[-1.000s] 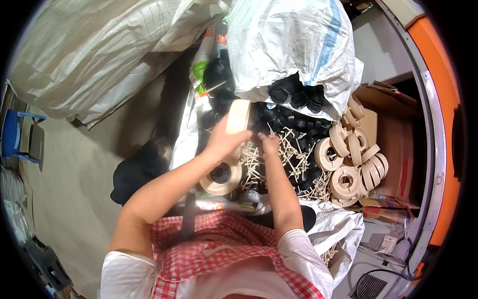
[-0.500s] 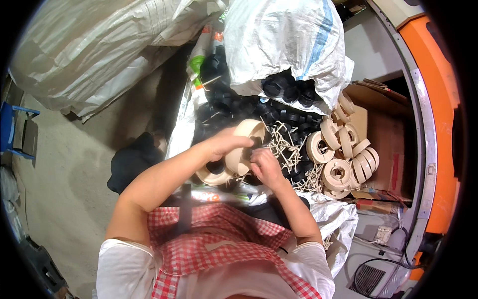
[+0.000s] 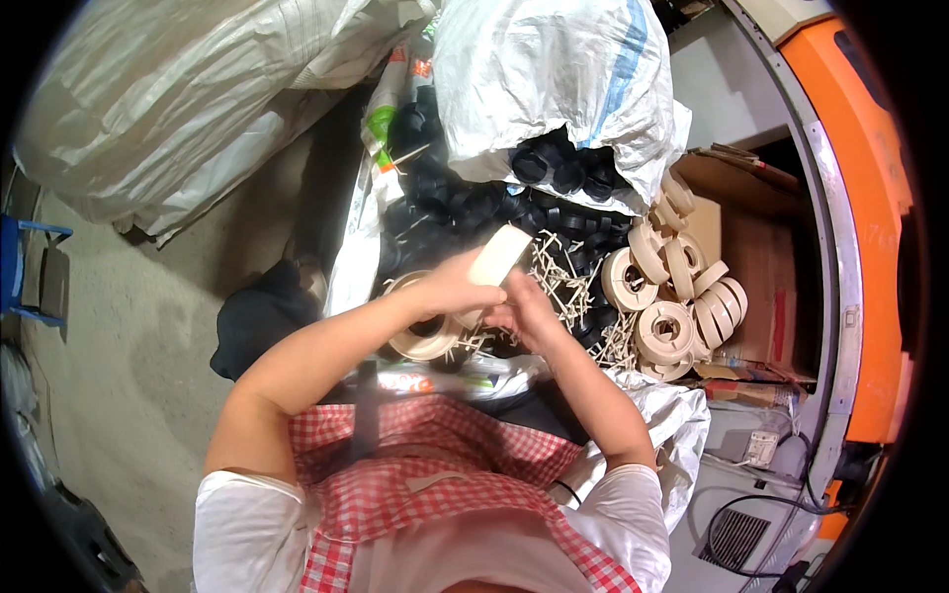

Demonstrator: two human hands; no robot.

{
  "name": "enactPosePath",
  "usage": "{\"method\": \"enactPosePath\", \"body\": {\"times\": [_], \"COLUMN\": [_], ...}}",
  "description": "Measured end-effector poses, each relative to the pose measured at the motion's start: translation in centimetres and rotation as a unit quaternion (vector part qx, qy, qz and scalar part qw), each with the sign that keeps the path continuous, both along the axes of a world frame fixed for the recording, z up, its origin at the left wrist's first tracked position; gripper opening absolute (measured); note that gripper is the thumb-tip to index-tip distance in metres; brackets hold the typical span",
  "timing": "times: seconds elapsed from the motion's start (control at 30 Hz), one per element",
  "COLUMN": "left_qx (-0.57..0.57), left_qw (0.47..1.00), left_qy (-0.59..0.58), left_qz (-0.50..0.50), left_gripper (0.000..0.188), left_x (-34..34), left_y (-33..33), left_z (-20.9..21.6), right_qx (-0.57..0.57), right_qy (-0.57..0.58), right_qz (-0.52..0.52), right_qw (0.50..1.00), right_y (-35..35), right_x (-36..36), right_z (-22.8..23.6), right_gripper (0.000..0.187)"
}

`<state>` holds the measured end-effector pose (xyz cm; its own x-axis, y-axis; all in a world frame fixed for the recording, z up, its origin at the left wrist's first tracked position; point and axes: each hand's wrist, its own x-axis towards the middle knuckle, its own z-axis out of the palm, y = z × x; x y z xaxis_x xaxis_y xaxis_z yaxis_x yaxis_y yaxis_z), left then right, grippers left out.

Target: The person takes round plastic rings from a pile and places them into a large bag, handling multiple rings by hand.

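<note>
My left hand (image 3: 457, 287) is closed round a cream plastic ring (image 3: 501, 255), tilted so that its broad outer wall faces up. Right beside the ring's lower side is my right hand (image 3: 529, 311), its fingers loosely apart and slightly blurred, with nothing visible in them. Another cream ring (image 3: 423, 341) lies below my left wrist, partly covered by it. Thin cream plastic sticks (image 3: 561, 277) are scattered to the right of my hands. Black round plastic parts (image 3: 465, 203) are heaped beyond them.
At the right, several cream rings (image 3: 664, 331) are piled by an open cardboard box (image 3: 756, 247). A white woven sack (image 3: 554, 79) with black parts at its mouth stands at the back. A large pale sack (image 3: 198, 109) fills the far left. An orange machine (image 3: 860, 198) borders the right.
The held ring has turned, so its outer wall now shows instead of its opening. My right hand's fingers have loosened and come away from the ring's opening.
</note>
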<state>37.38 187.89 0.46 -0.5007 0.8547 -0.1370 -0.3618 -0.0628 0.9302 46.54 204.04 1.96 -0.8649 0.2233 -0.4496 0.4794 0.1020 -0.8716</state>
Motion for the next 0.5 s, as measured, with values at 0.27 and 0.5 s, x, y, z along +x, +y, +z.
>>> {"method": "enactPosePath", "body": {"times": [0.27,0.5], "left_qx": [-0.070,-0.024], "left_qw": [0.997,0.970], "left_qy": [0.004,-0.243], "left_qz": [-0.010,-0.022], "left_gripper": [0.052,0.047], "left_x": [0.2,0.1], "left_y": [-0.4,-0.3], "left_z": [0.7,0.2], "right_qx": [0.425,0.404], "right_qy": [0.263,0.400], "right_qz": [0.313,0.352], "right_qw": [0.808,0.744], "right_y": [0.6,1.7], "right_x": [1.1,0.6], "right_z": [-0.8,0.0], "right_gripper": [0.064,0.043]}}
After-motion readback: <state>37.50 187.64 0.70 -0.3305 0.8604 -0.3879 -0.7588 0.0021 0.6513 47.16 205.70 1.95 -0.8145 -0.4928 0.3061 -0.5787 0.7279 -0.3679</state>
